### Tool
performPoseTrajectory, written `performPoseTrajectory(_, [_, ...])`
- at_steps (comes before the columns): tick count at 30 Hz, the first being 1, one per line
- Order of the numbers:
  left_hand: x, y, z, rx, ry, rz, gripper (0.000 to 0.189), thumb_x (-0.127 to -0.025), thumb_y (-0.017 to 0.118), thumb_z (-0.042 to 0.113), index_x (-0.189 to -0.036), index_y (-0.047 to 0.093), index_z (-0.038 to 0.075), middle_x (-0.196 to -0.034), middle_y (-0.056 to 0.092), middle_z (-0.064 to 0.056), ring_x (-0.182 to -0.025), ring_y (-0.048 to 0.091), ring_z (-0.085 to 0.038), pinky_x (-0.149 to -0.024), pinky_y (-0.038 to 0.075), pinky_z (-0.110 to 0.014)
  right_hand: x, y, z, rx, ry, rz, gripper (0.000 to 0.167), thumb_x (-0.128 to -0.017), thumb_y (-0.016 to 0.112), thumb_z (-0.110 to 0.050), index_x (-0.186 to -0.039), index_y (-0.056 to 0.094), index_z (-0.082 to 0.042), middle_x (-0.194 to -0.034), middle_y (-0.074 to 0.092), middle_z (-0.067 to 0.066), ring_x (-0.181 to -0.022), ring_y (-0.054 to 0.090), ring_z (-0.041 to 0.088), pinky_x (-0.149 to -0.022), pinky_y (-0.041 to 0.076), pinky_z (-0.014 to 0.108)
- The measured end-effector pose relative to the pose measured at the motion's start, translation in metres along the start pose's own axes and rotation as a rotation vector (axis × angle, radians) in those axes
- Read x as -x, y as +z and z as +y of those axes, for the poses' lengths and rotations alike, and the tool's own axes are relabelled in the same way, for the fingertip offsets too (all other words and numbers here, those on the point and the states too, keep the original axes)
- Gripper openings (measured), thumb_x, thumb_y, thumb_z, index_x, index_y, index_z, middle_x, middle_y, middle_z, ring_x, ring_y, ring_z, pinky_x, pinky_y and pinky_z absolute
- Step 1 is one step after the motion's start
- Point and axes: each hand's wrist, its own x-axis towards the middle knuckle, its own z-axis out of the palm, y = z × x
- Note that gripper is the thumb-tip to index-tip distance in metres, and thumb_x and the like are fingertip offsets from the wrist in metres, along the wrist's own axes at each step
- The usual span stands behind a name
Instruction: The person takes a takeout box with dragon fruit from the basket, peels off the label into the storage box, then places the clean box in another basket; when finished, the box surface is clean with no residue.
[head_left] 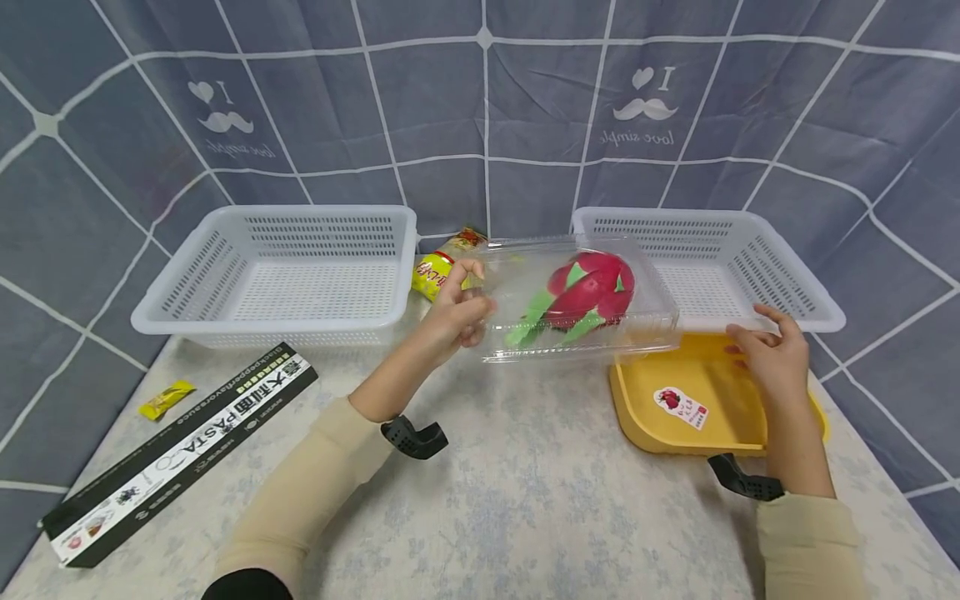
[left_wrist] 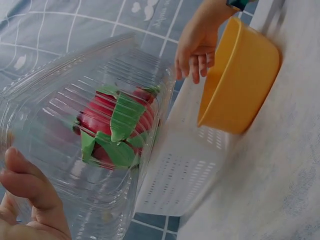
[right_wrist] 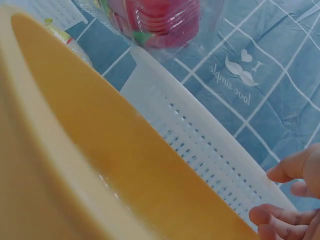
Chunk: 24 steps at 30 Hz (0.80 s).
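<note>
My left hand [head_left: 457,312] grips the left end of a clear plastic clamshell box [head_left: 513,292], held up above the table. Inside the box lies a red dragon fruit [head_left: 588,287] with green leafy tips, seen through the plastic. My right hand [head_left: 776,358] hovers over the right side of a yellow tub [head_left: 637,412] bearing a fruit sticker. In the left wrist view, the right hand's fingers [left_wrist: 195,65] hang loosely by the tub's rim and hold nothing. Part of the tub's back is hidden behind the box.
White slotted baskets stand at the back left [head_left: 270,327] and back right [head_left: 675,218]. Between them leans a yellow snack bag [head_left: 432,273], partly hidden by the left hand. A black pasta box [head_left: 180,458] and a small yellow packet [head_left: 167,400] lie at left.
</note>
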Motion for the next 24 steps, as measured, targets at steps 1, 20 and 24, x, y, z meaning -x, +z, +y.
performPoseTrajectory(1, [-0.001, 0.001, 0.000, 0.000, -0.003, -0.008, 0.033, -0.079, 0.045, -0.007, -0.100, 0.036, 0.017, -0.057, 0.033, 0.003, -0.041, 0.028, -0.002, -0.041, 0.021, -0.017, 0.000, 0.000, -0.001, -0.006, 0.013, 0.010, 0.063, -0.092, 0.067, -0.018, -0.147, 0.036, -0.014, -0.071, 0.065, -0.017, -0.057, 0.064, 0.000, -0.054, 0.050, 0.014])
performPoseTrajectory(20, [-0.039, 0.022, -0.004, 0.004, 0.003, -0.060, 0.031, -0.085, 0.049, -0.004, -0.102, 0.035, 0.018, -0.055, 0.035, 0.002, -0.040, 0.026, -0.005, -0.043, 0.023, -0.021, -0.007, 0.003, -0.003, -0.023, 0.185, 0.181, 0.072, -0.089, 0.072, -0.027, -0.149, 0.033, -0.019, -0.082, 0.057, -0.012, -0.055, 0.060, 0.000, -0.053, 0.048, 0.012])
performPoseTrajectory(24, [-0.046, 0.025, -0.004, -0.008, 0.011, -0.049, 0.030, -0.085, 0.048, -0.003, -0.101, 0.035, 0.018, -0.063, 0.052, -0.002, -0.041, 0.026, -0.006, -0.044, 0.024, -0.021, -0.009, 0.001, -0.001, 0.068, 0.188, 0.177, 0.067, -0.086, 0.074, -0.034, -0.143, 0.041, -0.022, -0.074, 0.058, -0.018, -0.054, 0.060, 0.000, -0.052, 0.047, 0.014])
